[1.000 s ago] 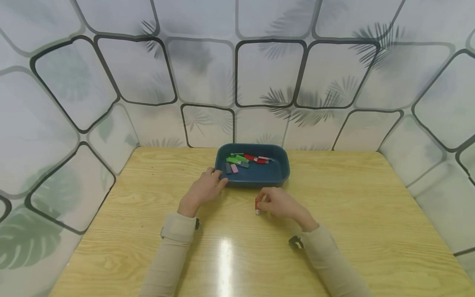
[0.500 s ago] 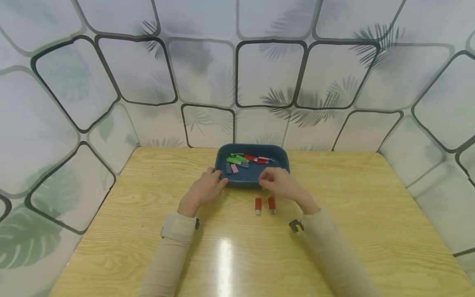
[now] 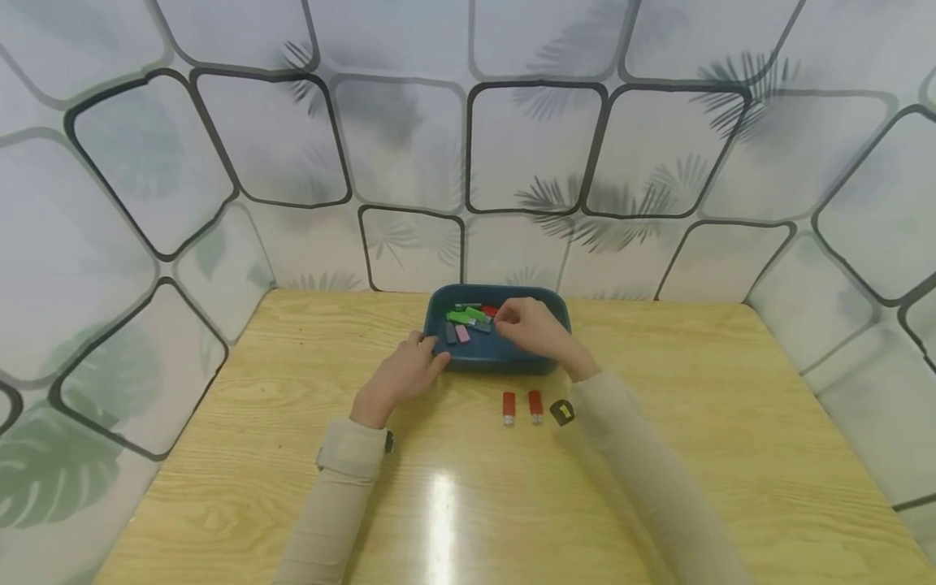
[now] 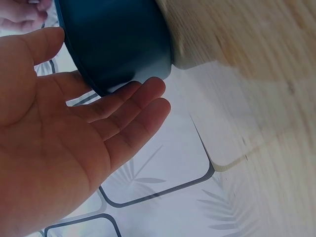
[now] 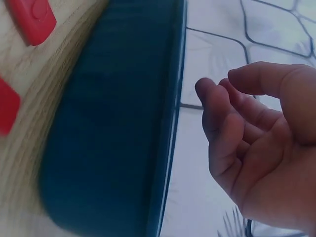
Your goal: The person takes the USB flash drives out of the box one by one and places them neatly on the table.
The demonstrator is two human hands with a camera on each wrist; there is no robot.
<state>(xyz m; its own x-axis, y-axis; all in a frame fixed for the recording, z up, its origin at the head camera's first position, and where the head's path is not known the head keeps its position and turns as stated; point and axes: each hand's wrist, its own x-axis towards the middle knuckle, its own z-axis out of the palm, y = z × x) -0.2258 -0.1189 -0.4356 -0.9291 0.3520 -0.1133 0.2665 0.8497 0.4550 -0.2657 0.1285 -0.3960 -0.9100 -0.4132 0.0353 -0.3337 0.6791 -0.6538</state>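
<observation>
Blue tray (image 3: pixel 556 345) steadied by flat, open-fingered left hand (image 3: pixel 400 375); right hand (image 3: pixel 532 327) loosely curled, empty, above tray; two red drives (image 3: pixel 522 406) just before tray on tabletop (image 3: pixel 731 422).

A pale wooden table (image 3: pixel 292 422) with visible grain and a glossy, light-reflecting finish is seen. The dark blue tray (image 3: pixel 559 345) looks like smooth matt plastic. The two red sticks (image 3: pixel 522 404) appear plastic with metal ends.
</observation>
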